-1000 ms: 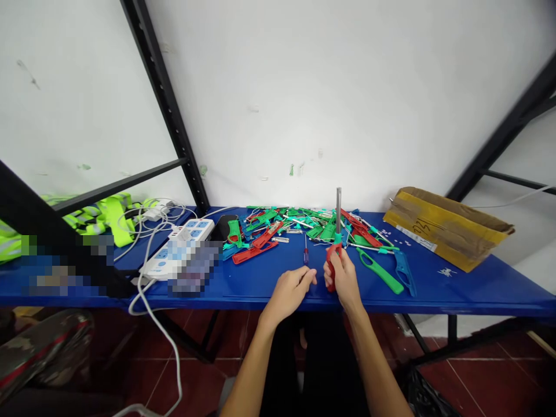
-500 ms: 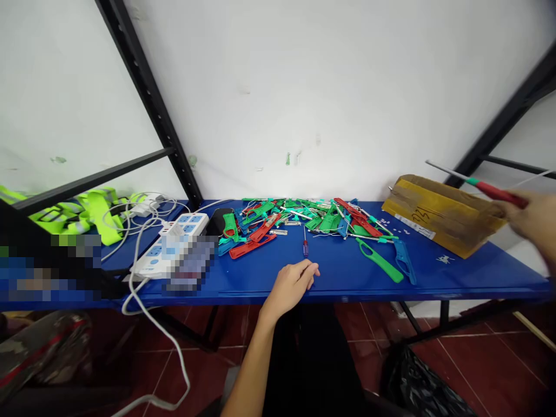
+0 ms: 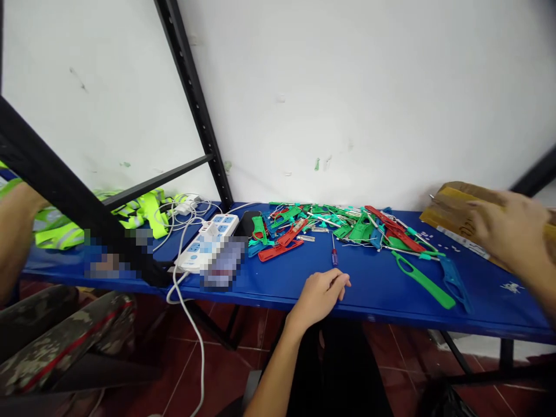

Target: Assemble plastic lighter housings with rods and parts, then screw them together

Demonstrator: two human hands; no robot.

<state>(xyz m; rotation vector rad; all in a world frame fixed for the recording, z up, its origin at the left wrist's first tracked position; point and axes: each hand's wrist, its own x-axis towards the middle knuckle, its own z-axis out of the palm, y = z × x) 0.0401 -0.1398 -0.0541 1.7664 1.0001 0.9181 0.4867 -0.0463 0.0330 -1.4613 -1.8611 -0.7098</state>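
Stick lighters of red, green and blue plastic (image 3: 360,230) lie heaped on blue bench (image 3: 269,278)

Left of the brown, yellow-taped cardboard box (image 3: 452,208) is the heap. Earlier, the right hand (image 3: 515,226) held a red lighter; now it is blurred in front of the box, fingers spread, no lighter visible, so this piece seems released. The left hand (image 3: 322,292) rests at the bench edge, fingers curled; holding what, I cannot tell. Beyond it lies a small purple screwdriver (image 3: 334,258).

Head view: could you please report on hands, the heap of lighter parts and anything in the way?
Left hand at edge of table, curled. Right hand before box, blurred, hold unclear. Heap along table's back. Screwdriver between left hand and heap.
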